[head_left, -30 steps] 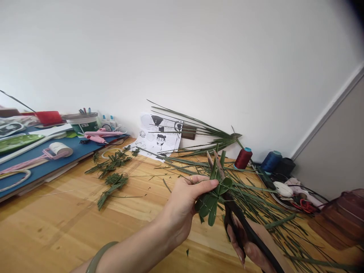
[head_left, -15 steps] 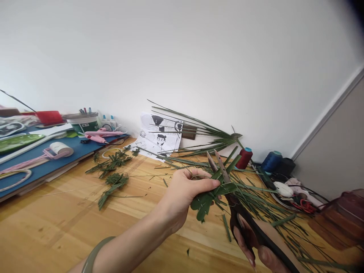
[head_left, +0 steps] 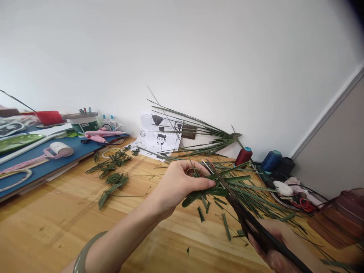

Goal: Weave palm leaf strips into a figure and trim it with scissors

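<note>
My left hand (head_left: 179, 184) is closed, pinching a small folded piece of green leaf strips (head_left: 210, 189) above the wooden table (head_left: 71, 212). My right hand (head_left: 280, 248), low at the right, grips black-handled scissors (head_left: 241, 212) whose blades (head_left: 213, 172) point up and left through the leaf piece beside my left fingers. Short cut bits of leaf (head_left: 216, 214) lie on the table under the piece.
A palm frond (head_left: 204, 132) and long leaf strips (head_left: 256, 193) cover the table's right. Red (head_left: 243, 157) and blue (head_left: 271, 161) thread spools stand by the wall. Leaf clusters (head_left: 112, 170), a drawing sheet (head_left: 157, 138), a blue mat (head_left: 42, 159) with craft tools lie left.
The leaf piece turned from upright to nearly flat in my left hand. The scissors tipped lower and my right hand slid right. Cut leaf bits have dropped onto the table.
</note>
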Motion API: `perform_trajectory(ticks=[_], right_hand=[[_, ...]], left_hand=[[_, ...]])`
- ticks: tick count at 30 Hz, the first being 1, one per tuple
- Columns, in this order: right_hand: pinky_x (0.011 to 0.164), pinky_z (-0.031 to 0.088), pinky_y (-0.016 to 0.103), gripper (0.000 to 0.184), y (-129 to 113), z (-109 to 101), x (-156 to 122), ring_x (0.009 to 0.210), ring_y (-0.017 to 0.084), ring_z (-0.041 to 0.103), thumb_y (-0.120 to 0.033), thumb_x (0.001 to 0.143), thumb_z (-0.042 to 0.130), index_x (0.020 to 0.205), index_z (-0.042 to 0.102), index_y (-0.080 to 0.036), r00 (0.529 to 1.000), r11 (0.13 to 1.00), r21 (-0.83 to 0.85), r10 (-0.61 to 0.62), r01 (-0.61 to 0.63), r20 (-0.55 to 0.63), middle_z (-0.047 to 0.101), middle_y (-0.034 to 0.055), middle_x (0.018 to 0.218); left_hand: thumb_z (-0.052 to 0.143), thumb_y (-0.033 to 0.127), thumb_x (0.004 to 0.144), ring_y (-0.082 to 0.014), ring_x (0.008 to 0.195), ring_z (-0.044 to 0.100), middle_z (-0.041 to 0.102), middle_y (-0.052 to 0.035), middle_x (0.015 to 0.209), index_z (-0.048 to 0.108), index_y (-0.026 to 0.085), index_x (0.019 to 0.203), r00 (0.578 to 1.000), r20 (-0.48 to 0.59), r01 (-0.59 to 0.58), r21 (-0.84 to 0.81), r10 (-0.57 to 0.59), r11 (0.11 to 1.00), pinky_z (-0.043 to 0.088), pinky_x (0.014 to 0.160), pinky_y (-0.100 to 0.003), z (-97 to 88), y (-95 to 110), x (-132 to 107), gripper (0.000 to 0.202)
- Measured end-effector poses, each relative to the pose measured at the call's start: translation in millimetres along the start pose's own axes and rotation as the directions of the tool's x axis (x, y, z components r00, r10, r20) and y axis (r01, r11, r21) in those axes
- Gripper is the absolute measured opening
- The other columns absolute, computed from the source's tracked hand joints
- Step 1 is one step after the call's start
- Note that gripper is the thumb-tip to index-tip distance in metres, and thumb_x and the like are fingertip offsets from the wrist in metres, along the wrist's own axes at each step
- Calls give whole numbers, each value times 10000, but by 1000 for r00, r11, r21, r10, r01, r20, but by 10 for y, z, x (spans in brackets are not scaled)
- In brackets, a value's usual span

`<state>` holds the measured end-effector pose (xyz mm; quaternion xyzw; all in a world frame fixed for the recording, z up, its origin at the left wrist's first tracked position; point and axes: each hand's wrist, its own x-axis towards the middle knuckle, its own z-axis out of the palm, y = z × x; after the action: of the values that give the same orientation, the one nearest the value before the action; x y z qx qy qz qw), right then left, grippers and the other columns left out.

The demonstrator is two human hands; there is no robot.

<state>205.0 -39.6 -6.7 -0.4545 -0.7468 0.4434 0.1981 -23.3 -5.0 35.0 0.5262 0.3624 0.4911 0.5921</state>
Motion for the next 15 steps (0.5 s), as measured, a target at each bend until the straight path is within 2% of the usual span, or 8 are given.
perform_trajectory(ticks=[2,5,10,13,15], right_hand=[[442,258,229,513,-17,7,-4,501,119,292,-717,549,453,571,401,-207,999,998,23,50,-50,13,317,-25,542],[411,248,219,538,-8,50,13,474,103,284,-737,527,452,574,409,-202,997,995,96,44,-38,-59,306,-35,533],[444,317,222,459,-63,111,34,498,118,366,-644,581,517,566,475,-187,983,997,77,7,7,-185,385,-22,524],[478,360,229,391,-80,155,24,537,141,430,-571,636,515,572,485,-186,972,1000,22,-16,22,-234,418,-13,533],[482,368,226,365,-78,177,13,542,140,440,-538,650,520,571,480,-184,970,999,-22,-39,35,-238,437,-11,541]], left_hand=[[727,185,525,-95,598,557,604,-2,736,580,158,696,1000,7,22,-66,-22,998,432,579,-216,-10,9,5,227],[718,118,533,-109,683,581,614,-13,807,590,155,781,999,32,42,-232,-36,972,456,644,-218,13,-2,6,282],[657,141,629,-134,754,599,639,-35,795,620,126,782,996,-35,56,-533,-88,844,472,761,-262,182,-139,-43,158],[663,155,630,-132,722,605,645,-40,759,628,114,722,991,-65,59,-572,-117,818,485,737,-251,273,-210,-80,107],[675,148,616,-104,671,596,643,-32,747,630,111,719,986,-127,14,-566,-105,825,496,682,-219,290,-218,-86,117]])
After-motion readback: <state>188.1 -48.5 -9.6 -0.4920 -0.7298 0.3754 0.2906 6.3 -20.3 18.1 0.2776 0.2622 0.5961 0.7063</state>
